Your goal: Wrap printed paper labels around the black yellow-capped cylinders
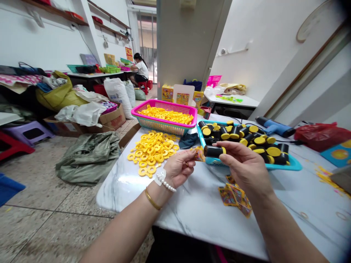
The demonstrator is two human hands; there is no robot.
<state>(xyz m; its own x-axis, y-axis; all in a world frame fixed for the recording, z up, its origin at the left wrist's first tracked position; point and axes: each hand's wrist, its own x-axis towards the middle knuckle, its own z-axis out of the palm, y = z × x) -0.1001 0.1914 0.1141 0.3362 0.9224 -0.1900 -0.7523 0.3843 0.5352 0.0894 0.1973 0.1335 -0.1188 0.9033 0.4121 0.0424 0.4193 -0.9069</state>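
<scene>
My left hand (181, 166) pinches a small colourful printed wrapper (200, 154) between thumb and fingertips. In my right hand (244, 166) is a small black cylinder with a yellow cap (213, 151), held sideways by the capped end. The wrapper and the cylinder's dark end come close together; I cannot tell if they touch. Behind my right hand, a turquoise basket (294, 165) holds several more such cylinders. Beneath that hand lies a small pile of printed wrappers (236, 197). Yellow ring-shaped plastic pieces (152, 149) are heaped on the table beyond my left hand.
A pink basket (134, 110) nested in a greenish one holds more yellow pieces. A blue heat gun (276, 127) and a red plastic bag (320, 136) lie at the right on the marbled table (131, 199). A person (142, 69) sits at a far table.
</scene>
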